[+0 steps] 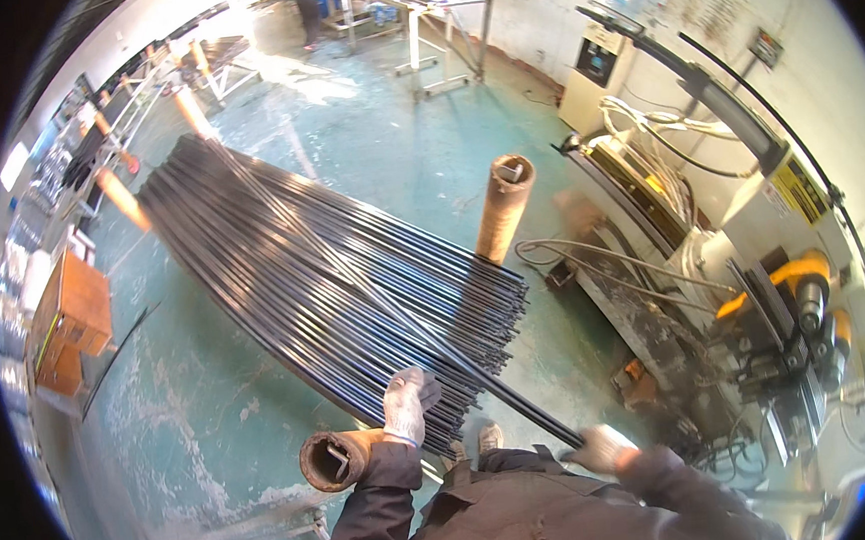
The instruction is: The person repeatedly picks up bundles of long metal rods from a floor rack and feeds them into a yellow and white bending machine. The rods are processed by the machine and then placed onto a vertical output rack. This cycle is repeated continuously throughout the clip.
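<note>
Rods fill the middle of the workshop floor — a long stack of thin dark metal rods (333,277) lies on a rack, running from the far left toward the person's feet. The left hand (405,404), in a white work glove, rests on the near end of the stack with fingers curled over the rod ends; whether it grips one rod or only presses on them cannot be told. The right hand (598,449), also gloved and blurred, is clenched around the near end of a single rod (426,321), which lies slantwise across the top of the stack and juts out past its near right corner.

Just left of the stack's near end, below the left hand, a rusty brown tube post (333,460) points its open mouth at the camera. A second, taller brown tube post (504,208) stands upright at the stack's right side. Beyond that post, further right of the stack, a grimy machine (714,280) with pale hoses and orange-yellow parts runs along the wall. Well to the left of the stack sits an orange-brown crate (73,320). Past the stack's far end, metal frame stands (436,39) stand on the green painted floor (384,143). The person's dark jacket sleeves enter from the lower edge — one shoe (488,437) shows just below the stack's near end.
</note>
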### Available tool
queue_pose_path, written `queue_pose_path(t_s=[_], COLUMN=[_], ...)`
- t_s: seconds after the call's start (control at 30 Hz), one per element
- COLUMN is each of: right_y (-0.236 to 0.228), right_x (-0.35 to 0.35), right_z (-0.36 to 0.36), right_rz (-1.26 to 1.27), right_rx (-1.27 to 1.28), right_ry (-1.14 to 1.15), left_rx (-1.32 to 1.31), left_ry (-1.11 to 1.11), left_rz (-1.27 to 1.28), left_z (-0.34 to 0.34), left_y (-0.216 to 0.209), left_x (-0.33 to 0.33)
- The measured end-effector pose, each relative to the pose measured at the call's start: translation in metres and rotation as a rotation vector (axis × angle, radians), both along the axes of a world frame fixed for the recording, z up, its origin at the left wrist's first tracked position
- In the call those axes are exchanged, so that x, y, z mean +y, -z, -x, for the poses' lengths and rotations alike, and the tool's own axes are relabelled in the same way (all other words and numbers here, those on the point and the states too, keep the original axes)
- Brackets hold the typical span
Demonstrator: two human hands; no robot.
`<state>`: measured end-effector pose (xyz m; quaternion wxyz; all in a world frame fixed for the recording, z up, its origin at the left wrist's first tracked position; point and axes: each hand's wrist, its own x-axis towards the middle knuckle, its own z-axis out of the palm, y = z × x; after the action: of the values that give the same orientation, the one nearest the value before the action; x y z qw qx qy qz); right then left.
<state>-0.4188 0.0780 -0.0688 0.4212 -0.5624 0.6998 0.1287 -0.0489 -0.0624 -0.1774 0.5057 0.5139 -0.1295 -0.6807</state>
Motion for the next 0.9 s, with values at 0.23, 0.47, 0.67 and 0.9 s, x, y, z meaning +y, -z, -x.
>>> queue_pose_path(t_s=[0.23,0.47,0.67,0.9], right_y=[-0.077,-0.031,0.009,0.069], right_x=[0.246,0.331,0.483,0.573], right_z=[0.064,0.057,0.206,0.388], right_rz=[-0.005,0.312,0.376,0.798], right_rx=[0.439,0.579,0.752,0.853], right_ry=[0.202,0.508,0.695,1.760], left_rx=[0.604,0.416,0.421,0.433], left_ry=[0.019,0.249,0.319,0.555], left_rz=[-0.127,-0.128,0.040,0.531], left_z=[0.080,0.174,0.274,0.402], left_y=[0.013,-0.017,-0.128,-0.307], left_x=[-0.065,-0.026,-0.038,-0.068])
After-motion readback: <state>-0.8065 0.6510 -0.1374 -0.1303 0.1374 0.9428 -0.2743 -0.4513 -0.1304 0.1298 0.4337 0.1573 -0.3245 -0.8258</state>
